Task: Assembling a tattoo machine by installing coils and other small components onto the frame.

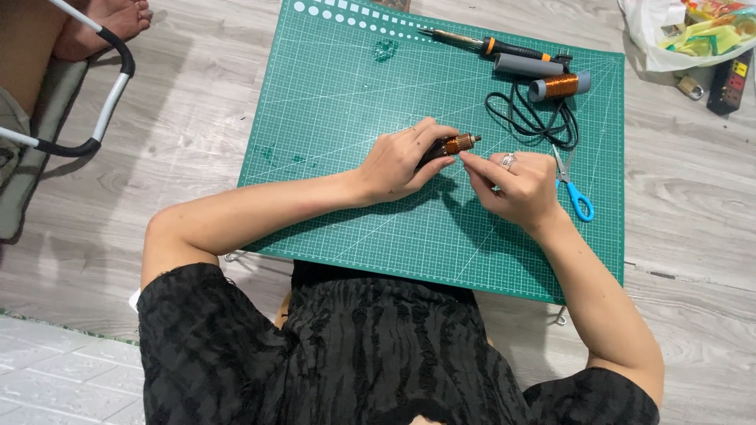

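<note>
Near the middle of the green cutting mat (pixel 339 118), the left hand (pixel 398 161) is closed around a small motor armature (pixel 457 144) with copper windings, shaft end pointing right. The right hand (pixel 516 185) has thumb and forefinger pinched together just beside that end; whether a wire lies between them is too fine to tell. Judgement: good work here calls for a steady grip and even, light tension. Toward the mat's far right corner lie a soldering iron (pixel 488 45) and copper wire spool (pixel 561 86); blue-handled scissors (pixel 573 189) lie nearer its right edge.
</note>
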